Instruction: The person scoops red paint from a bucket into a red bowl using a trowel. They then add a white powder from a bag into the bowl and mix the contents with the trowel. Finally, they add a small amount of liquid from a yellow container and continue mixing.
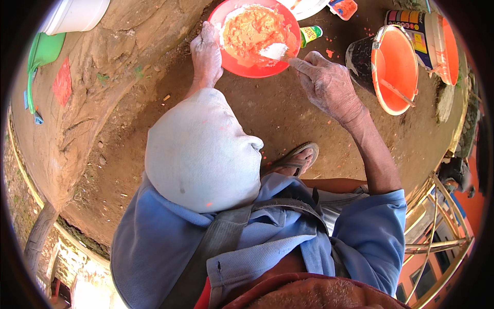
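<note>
My left hand (207,55) grips the left rim of a round red basin (253,71), its fingers pressed against the edge. Inside the basin lies a lumpy orange paste (253,32) with white powder around it. My right hand (327,85) is closed around the handle of a putty knife (275,51), coming in from the basin's right side. The blade is coated white and rests in the paste, so its outline is partly hidden. Both hands are dusted with pale powder.
A dark bucket (362,57) with an orange inside holds a stick (396,92); a paint pail (435,46) stands beside it. A green bottle (311,35) lies by the basin. My sandalled foot (298,158) is below. Left are a white bucket (77,15) and green plastic piece (46,51).
</note>
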Available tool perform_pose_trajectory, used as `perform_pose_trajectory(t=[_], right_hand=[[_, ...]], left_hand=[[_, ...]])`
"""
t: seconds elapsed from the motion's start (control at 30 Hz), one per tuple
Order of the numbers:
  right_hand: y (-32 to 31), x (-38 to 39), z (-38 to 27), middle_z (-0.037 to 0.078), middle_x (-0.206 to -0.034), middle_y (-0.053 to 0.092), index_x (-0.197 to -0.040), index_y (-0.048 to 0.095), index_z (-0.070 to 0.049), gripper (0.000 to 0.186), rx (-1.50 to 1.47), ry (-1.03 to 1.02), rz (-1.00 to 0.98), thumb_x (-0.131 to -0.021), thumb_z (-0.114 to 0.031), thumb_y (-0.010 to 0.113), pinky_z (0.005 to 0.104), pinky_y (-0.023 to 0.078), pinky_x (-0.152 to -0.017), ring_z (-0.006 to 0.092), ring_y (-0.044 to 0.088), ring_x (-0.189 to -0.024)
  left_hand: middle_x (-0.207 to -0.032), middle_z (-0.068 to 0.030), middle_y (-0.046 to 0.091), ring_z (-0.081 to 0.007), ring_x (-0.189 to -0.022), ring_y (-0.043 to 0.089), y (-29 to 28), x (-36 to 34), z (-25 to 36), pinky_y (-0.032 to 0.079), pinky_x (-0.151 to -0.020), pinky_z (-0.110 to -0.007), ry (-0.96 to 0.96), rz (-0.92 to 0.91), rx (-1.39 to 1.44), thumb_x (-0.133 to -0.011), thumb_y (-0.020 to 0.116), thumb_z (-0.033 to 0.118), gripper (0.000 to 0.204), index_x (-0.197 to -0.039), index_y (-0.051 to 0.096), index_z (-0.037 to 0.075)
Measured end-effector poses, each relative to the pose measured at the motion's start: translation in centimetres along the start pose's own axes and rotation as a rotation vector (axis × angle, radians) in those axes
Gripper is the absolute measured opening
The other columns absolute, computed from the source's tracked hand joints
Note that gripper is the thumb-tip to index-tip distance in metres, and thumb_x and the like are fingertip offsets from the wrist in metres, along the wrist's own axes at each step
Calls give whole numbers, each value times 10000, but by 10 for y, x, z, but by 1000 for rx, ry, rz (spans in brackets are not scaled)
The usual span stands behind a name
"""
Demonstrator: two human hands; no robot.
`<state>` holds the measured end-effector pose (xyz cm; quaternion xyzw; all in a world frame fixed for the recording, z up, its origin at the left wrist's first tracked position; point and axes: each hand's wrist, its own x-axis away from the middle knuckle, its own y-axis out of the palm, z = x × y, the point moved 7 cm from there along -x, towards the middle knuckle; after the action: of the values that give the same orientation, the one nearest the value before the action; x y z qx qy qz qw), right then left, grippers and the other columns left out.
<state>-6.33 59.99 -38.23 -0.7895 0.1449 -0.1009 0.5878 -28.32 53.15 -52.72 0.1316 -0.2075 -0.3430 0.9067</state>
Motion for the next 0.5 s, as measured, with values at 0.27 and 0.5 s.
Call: perform_pose_trajectory(t=[0.27,0.5], right_hand=[[31,-8,-4,122,-901,591,-1176,568,-111,310,51,108,35,-868,-120,600,413,559,-586,294,690,-734],[42,-22,-15,124,-899,600,-1164,577,-133,276,48,147,70,-888,-146,569,434,559,-574,298,694,-721]], left_hand=[[-721,35,471,-79,-681,397,-6,2,-8,359,-632,-274,43,92,-16,-1059,422,340,424,-769,550,58],[-728,23,501,-81,-682,420,-3,6,-9,375,-637,-275,29,80,-2,-1056,425,333,420,-782,565,45]])
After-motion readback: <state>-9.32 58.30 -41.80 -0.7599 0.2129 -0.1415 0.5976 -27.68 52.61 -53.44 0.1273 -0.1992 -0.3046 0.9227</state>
